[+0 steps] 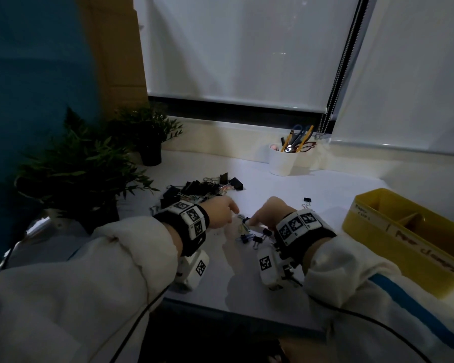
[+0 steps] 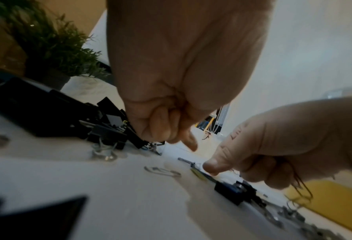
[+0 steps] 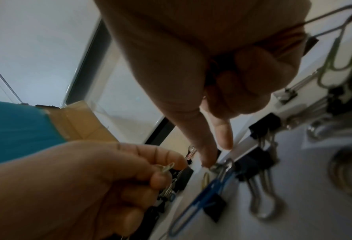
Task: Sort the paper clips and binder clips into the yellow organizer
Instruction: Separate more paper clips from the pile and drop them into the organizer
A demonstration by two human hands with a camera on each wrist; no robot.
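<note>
On the white table [image 1: 286, 184], the left hand [image 1: 222, 212] pinches a silver paper clip [image 3: 167, 167] while the right hand [image 1: 269, 214], clutching paper clips [image 3: 333, 21], reaches finger and thumb onto loose clips [image 1: 249, 235] left of the yellow organizer [image 1: 393, 231].

Scene dim overall; pale light off the far window blind [image 1: 241, 53] brightens the counter [image 1: 260, 184] centre. Both wrist views soft, nearest clips blurred. Head-view edges bowed, corners dark.

Yellow organizer [image 1: 362, 226], black binder clips [image 1: 192, 188], blue paper clip [image 3: 199, 201], white sleeves [image 1: 89, 271] with blue stripe.
</note>
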